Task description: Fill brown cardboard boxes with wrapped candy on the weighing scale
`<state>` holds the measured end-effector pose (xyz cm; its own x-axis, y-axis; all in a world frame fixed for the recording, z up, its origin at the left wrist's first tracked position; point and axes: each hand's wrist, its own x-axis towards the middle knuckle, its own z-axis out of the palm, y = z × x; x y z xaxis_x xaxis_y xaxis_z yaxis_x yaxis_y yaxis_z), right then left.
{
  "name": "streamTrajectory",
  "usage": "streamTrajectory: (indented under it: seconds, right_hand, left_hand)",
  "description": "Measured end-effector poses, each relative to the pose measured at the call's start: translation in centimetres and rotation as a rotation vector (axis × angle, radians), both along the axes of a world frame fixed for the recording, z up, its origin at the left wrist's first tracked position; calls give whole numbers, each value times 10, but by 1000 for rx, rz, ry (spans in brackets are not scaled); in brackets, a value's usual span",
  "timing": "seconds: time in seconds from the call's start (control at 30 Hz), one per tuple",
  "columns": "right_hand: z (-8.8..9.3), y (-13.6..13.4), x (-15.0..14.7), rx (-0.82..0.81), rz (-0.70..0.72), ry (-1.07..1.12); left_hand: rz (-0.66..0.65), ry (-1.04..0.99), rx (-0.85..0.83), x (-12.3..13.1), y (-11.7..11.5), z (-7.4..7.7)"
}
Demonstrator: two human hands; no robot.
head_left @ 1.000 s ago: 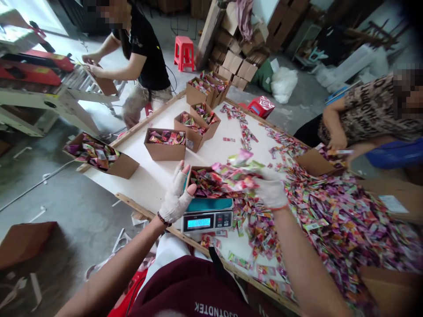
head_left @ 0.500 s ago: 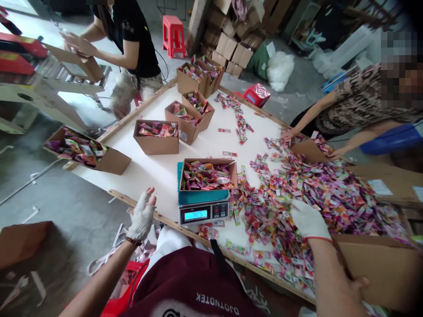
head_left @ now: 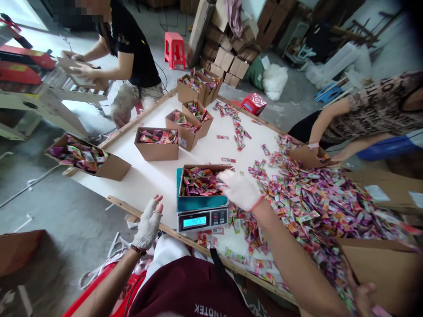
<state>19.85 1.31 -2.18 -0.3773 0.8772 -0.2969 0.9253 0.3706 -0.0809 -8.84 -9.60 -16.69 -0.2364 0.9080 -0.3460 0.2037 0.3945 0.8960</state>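
A cardboard box (head_left: 183, 176) full of bright sachets sits on the teal pan of a digital scale (head_left: 202, 219) at the table's near edge. My right hand (head_left: 240, 190), in a white glove, reaches over the box's right rim, fingers drawn together over the sachets; what they hold is hidden. My left hand (head_left: 148, 223), in a fingerless white glove, hovers open left of the scale, just off the table edge (head_left: 132, 208). A large heap of loose sachets (head_left: 327, 207) covers the table to the right.
Several filled boxes (head_left: 157, 150) stand across the white table, one (head_left: 109, 166) hanging over its left edge. A person in black handles cardboard at a machine far left. A person in a patterned top (head_left: 370, 112) fills a box (head_left: 306, 157) at right. Another hand (head_left: 363, 300) grips a carton (head_left: 386, 268) at the bottom right.
My right hand has left the sachet heap and swung left to the box on the scale. My left hand has stayed off the table edge, open. The person in black has lowered the cardboard.
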Motion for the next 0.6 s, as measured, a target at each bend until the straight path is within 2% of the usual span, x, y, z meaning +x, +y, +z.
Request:
streamTrajectory:
  seconds: [0.1, 0.17, 0.23, 0.33, 0.43, 0.47, 0.53, 0.6]
  right_hand:
    - [-23, 30, -38, -153, -4, -230]
    - [-30, 45, -43, -210, -13, -255]
    - [-26, 53, -37, -226, -8, -233]
    - [-4, 50, -14, -160, -19, -90]
    - [28, 34, 18, -67, -107, 77]
    - [38, 28, 28, -61, -153, 28]
    - [54, 16, 45, -65, -230, -219]
    - [60, 7, 50, -59, -223, -384]
  left_hand:
    - [3, 3, 16, -2, -3, -1]
    - [12, 1, 25, -5, -6, -2]
    - [23, 2, 27, -9, -10, -4]
    - [39, 16, 28, -15, -17, -8]
    - [43, 15, 17, -18, -19, -12]
    - [40, 11, 15, -18, -18, -13]
    - [33, 5, 13, -16, -15, -13]
    - [29, -2, 5, -11, -11, -12]
